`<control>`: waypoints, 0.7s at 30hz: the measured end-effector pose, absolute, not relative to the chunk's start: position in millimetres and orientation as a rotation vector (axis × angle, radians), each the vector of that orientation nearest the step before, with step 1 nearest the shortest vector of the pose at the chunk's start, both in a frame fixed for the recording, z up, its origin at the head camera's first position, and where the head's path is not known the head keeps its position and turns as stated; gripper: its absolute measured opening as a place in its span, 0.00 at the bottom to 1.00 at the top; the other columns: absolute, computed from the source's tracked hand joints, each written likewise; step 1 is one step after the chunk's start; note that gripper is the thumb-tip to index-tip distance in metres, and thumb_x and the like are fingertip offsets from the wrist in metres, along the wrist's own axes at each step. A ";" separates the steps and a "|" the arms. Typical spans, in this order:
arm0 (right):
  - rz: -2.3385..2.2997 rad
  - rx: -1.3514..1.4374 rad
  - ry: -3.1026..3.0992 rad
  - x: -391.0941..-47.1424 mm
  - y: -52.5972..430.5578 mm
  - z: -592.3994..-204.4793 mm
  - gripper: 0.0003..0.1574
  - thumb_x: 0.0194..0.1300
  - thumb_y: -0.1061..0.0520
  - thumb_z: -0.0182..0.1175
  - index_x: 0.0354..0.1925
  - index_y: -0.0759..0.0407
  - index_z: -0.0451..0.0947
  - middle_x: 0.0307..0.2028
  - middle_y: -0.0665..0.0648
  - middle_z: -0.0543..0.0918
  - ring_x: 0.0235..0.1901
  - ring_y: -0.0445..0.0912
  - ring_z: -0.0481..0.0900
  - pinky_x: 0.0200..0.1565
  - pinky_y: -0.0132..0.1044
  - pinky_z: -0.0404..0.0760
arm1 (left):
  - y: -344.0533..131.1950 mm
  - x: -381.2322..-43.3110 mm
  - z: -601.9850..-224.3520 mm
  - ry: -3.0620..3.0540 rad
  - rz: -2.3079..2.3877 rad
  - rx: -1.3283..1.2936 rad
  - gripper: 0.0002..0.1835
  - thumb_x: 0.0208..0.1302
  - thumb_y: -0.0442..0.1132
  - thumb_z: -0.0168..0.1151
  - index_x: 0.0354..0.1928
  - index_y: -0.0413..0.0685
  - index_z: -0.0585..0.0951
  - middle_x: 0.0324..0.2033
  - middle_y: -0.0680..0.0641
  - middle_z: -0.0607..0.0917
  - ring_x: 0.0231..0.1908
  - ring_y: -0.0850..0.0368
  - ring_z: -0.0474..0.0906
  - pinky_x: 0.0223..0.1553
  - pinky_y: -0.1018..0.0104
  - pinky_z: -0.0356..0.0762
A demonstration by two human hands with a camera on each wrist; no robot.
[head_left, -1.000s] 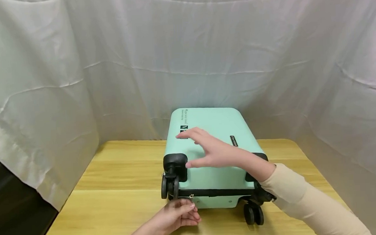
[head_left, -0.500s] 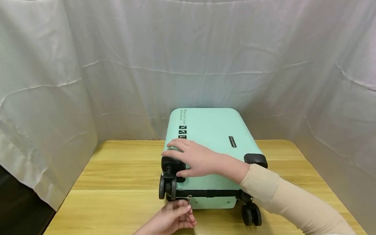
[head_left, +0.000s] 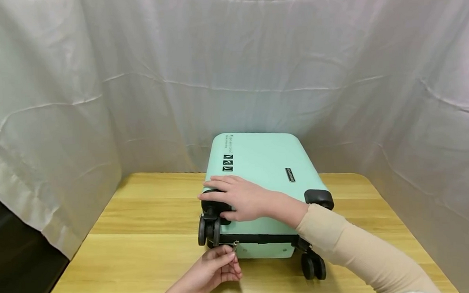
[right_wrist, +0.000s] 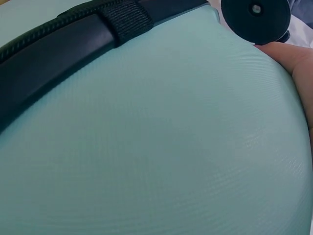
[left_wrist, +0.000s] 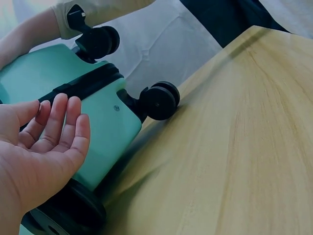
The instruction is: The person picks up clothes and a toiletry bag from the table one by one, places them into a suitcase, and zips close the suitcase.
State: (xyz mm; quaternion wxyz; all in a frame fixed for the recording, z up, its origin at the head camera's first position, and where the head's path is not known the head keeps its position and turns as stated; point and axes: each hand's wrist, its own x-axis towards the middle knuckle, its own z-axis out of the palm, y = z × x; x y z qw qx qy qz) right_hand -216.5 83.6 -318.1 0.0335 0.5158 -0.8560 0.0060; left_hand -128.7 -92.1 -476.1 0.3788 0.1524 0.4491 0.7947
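Note:
A mint-green hard-shell suitcase (head_left: 264, 151) lies flat, its wheeled end toward me. With thumb and index finger my left hand (head_left: 217, 267) pinches the small metal zipper pull (head_left: 235, 244) at that end, near the left wheel. The left wrist view shows the same left hand (left_wrist: 46, 147) palm up, its other fingers loosely bent beside the black zipper band (left_wrist: 88, 83). My right hand (head_left: 243, 199) rests spread on the suitcase's near left corner, over the black corner guard (head_left: 215, 207). Only part of the right hand (right_wrist: 293, 61) shows in the right wrist view.
Below the suitcase is a wooden table (head_left: 144, 253). Black double wheels stick out at the near left (head_left: 209, 229) and near right (head_left: 313, 266). A pale curtain (head_left: 254, 66) hangs behind and along both sides. Something black (head_left: 17, 259) stands past the table's left edge.
The right hand has come down and left from above the suitcase onto its near left corner. The left hand, still pinching the zipper pull, has shifted very slightly left.

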 end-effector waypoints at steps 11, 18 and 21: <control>-0.064 1.547 -2.559 -217.7 74.7 -315.4 0.31 0.66 0.50 0.59 0.66 0.39 0.67 0.69 0.53 0.67 0.70 0.50 0.64 0.68 0.50 0.65 | -91.6 -127.4 -474.7 1.193 2.050 0.425 0.09 0.75 0.39 0.47 0.45 0.48 0.78 0.35 0.55 0.86 0.39 0.62 0.85 0.49 0.65 0.82; -0.020 1.560 -2.579 -215.3 72.2 -313.1 0.31 0.67 0.53 0.59 0.67 0.39 0.68 0.70 0.55 0.68 0.71 0.49 0.64 0.69 0.51 0.64 | -94.3 -126.0 -471.8 1.152 2.080 0.374 0.09 0.75 0.37 0.47 0.42 0.50 0.79 0.35 0.55 0.86 0.38 0.62 0.84 0.49 0.66 0.81; -0.001 1.557 -2.593 -214.9 73.2 -311.7 0.31 0.67 0.55 0.58 0.67 0.38 0.69 0.71 0.54 0.67 0.72 0.50 0.62 0.70 0.51 0.62 | -94.6 -126.5 -470.3 1.142 2.091 0.349 0.10 0.75 0.37 0.47 0.41 0.50 0.79 0.34 0.55 0.85 0.37 0.63 0.84 0.49 0.66 0.82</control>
